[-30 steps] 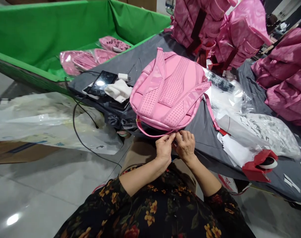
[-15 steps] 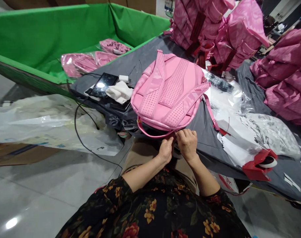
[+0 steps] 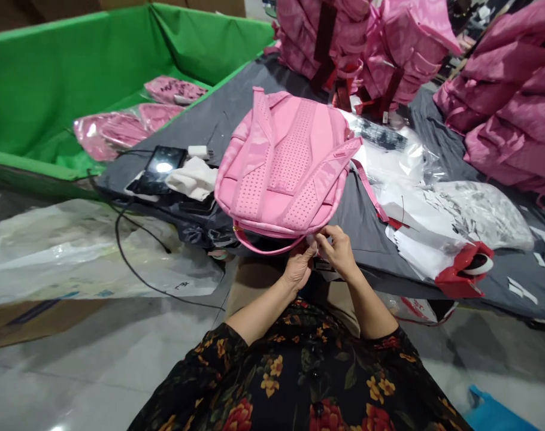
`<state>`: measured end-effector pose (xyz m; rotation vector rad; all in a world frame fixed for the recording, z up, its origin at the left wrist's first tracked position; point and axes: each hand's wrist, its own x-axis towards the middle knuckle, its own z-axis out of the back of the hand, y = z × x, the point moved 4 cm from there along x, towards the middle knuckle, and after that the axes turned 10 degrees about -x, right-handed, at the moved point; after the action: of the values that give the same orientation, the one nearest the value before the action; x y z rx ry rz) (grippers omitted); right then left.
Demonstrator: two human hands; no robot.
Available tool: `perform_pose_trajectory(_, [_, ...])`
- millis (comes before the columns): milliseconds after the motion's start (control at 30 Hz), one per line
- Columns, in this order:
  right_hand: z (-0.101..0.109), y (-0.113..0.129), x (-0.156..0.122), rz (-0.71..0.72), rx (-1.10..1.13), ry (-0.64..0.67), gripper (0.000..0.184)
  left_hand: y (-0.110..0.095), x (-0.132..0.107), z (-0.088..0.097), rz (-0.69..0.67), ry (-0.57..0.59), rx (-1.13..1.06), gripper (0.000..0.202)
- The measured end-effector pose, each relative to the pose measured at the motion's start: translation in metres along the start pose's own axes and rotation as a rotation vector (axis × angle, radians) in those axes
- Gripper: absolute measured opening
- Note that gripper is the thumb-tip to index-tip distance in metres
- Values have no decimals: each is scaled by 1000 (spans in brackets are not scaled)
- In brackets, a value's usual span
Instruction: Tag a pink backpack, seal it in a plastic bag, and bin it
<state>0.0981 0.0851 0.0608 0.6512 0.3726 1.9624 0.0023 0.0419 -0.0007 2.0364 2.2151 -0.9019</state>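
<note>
A pink backpack (image 3: 290,161) lies on the grey-covered table with its back panel and shoulder straps facing up. From its near edge hangs a thin pink loop (image 3: 263,248) with a small gold-coloured fitting at the left end. My left hand (image 3: 298,267) is closed in a pinch at the loop's right end, just under the bag's edge. Touching or nearly touching it, my right hand (image 3: 338,250) also pinches, thumb against forefinger. Something small and pale shows between the fingertips, too small to name.
Left of the bag lie a white cloth (image 3: 194,178), a dark phone-like device (image 3: 162,167) and a black cable (image 3: 120,230). A green bin (image 3: 75,78) holds bagged pink items. Pink backpacks (image 3: 515,114) pile up behind; papers (image 3: 420,233) and a red holder (image 3: 465,272) lie right.
The view has shifted, so the backpack and table appear further left. My right hand's fingers have opened out from a tighter curl into a pinch beside my left hand.
</note>
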Motion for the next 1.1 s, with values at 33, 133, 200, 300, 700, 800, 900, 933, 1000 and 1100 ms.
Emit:
perform_pose_trajectory(33, [2, -5, -5, -37, 67, -16, 24, -1, -1, 1, 4, -2, 27, 50])
perform_pose_trajectory(133, [21, -35, -34, -237, 164, -141, 30, 1, -4, 8, 68, -25, 103, 47])
perform_pose_trajectory(200, [50, -69, -63, -423, 152, -273, 34, -1, -4, 17, 32, -90, 202, 54])
perform_pose_trajectory(300, [119, -128, -120, -702, 80, -536, 35, -5, 4, 29, -127, -104, 384, 58])
perform_pose_trajectory(700, [252, -224, -214, -1245, 19, -926, 34, -3, 5, 30, -94, -69, 393, 70])
perform_pose_trajectory(800, [250, -226, -207, -1239, 15, -944, 34, -5, 4, 27, -120, -71, 389, 71])
perform_pose_trajectory(900, [251, -218, -211, -1212, -44, -987, 30, -7, 5, 29, -172, -62, 426, 68])
perform_pose_trajectory(933, [249, -213, -214, -1197, -58, -1004, 28, -7, 5, 29, -184, -50, 437, 66])
perform_pose_trajectory(1000, [240, -203, -224, -1167, 29, -1064, 26, -5, 6, 30, -178, -21, 448, 61])
perform_pose_trajectory(1100, [215, -193, -236, -1161, 311, -1147, 34, -3, 7, 28, -157, 9, 440, 58])
